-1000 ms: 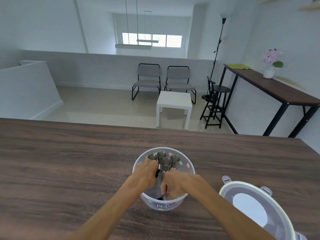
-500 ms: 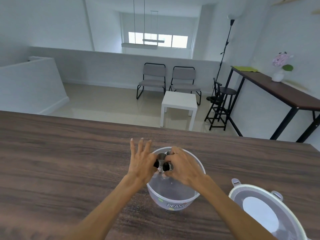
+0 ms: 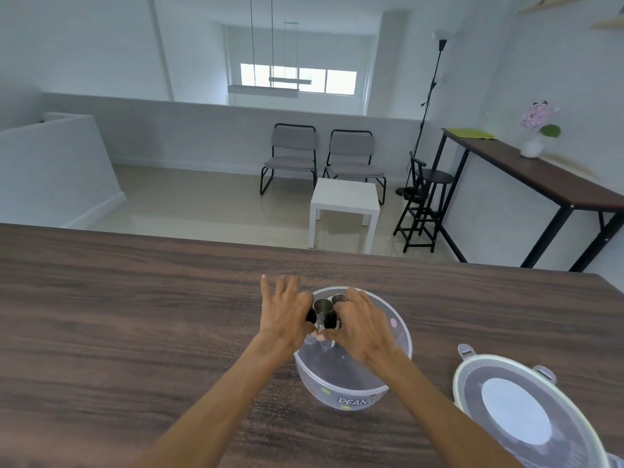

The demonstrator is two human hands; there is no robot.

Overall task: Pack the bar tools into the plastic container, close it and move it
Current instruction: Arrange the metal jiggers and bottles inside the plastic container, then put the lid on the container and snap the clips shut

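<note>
A round clear plastic container [image 3: 351, 388] with coloured dots and a printed word stands on the dark wooden table [image 3: 135, 315]. Several steel bar tools [image 3: 323, 307], jigger cups with dark parts, stand upright at its far left rim. My left hand [image 3: 287, 312] presses against them from the left, fingers spread and pointing away. My right hand [image 3: 363, 324] grips the bundle from the right, over the container's opening. The container's round lid [image 3: 526, 413], with clip tabs and a white centre, lies flat on the table to the right.
The table's far edge runs across the middle of the view, with a lower room beyond: two grey chairs [image 3: 320, 157], a white side table [image 3: 344, 206], a black stool [image 3: 427, 201] and a long dark desk [image 3: 540, 177] along the right wall.
My hands rose from deep inside the container up to its far left rim, holding the tools together. My left fingers opened out flat. The view shifted slightly.
</note>
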